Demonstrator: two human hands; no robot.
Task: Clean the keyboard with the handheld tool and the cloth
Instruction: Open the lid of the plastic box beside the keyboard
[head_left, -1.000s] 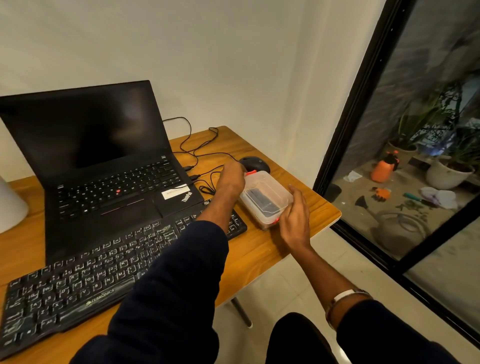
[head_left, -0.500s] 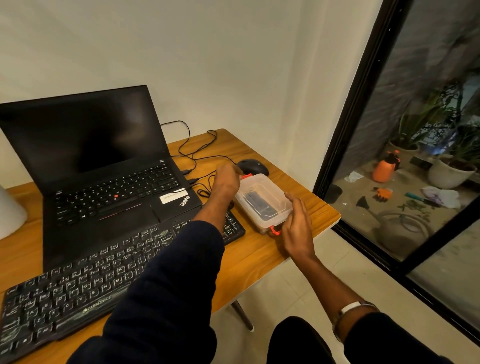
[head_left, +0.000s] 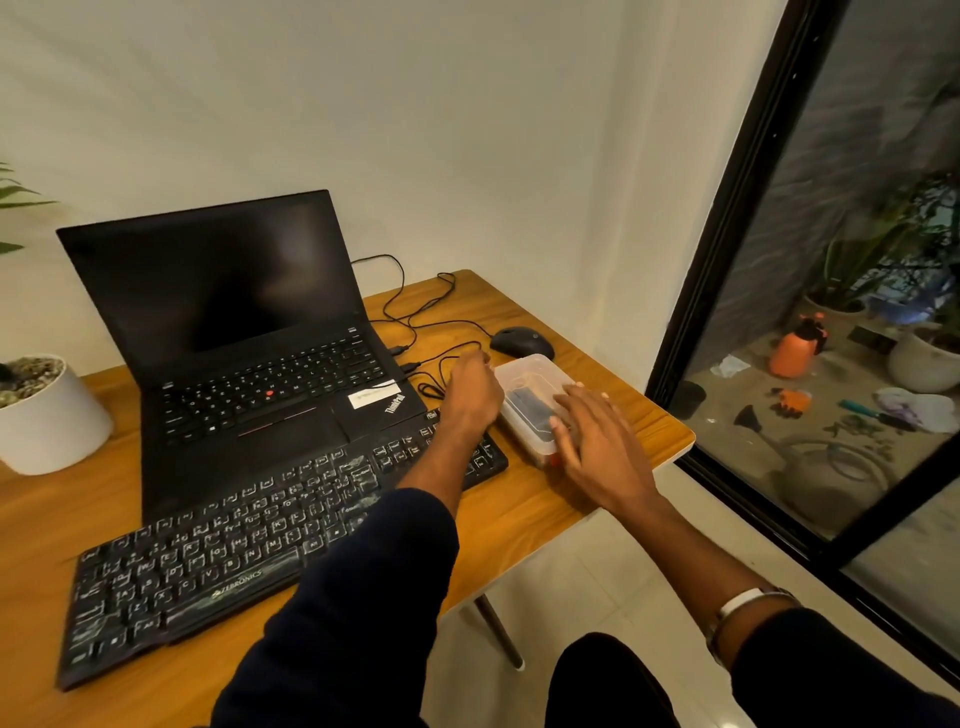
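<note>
A black, dusty keyboard (head_left: 234, 545) lies slanted across the wooden table in front of the laptop. At its right end sits a clear plastic box (head_left: 522, 376) with a lid and a red clip at the near corner. A dark object shows through the lid. My left hand (head_left: 470, 395) is curled against the box's far left side, its fingertips hidden behind it. My right hand (head_left: 597, 441) lies over the near right part of the lid, fingers spread, thumb along the near edge. No cloth is visible.
An open black laptop (head_left: 249, 338) stands behind the keyboard. A black mouse (head_left: 522, 341) and loose cables (head_left: 415, 322) lie just behind the box. A white plant pot (head_left: 47, 415) is at the left. The table's right edge (head_left: 670, 452) is close to the box, with a glass door beyond.
My right hand has moved from the box's near end up onto the lid. My left hand stays at the far left side. The view has tilted up and left.
</note>
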